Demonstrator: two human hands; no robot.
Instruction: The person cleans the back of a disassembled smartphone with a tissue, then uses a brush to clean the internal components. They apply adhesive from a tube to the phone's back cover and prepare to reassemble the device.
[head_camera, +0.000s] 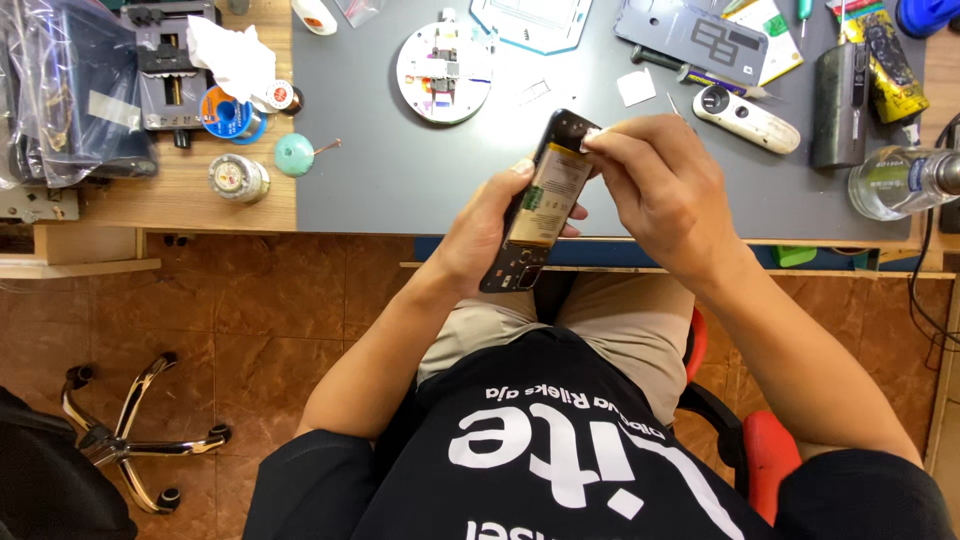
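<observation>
We grasp an opened phone (541, 200), back cover off, in our left hand (485, 232), over the near edge of the grey bench (400, 170). Our right hand (660, 195) pinches a small white piece (590, 138) at the phone's top. Beyond the phone lie a round white tray (444, 72) and the removed back cover (695, 38).

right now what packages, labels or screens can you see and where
Clear plastic bag: far left on the wooden bench, dark contents.
Yellow packet: top right on the grey mat, glossy yellow and black.
Opened phone: in the left hand, back off, gold-labelled battery showing; right hand at its top.
</observation>
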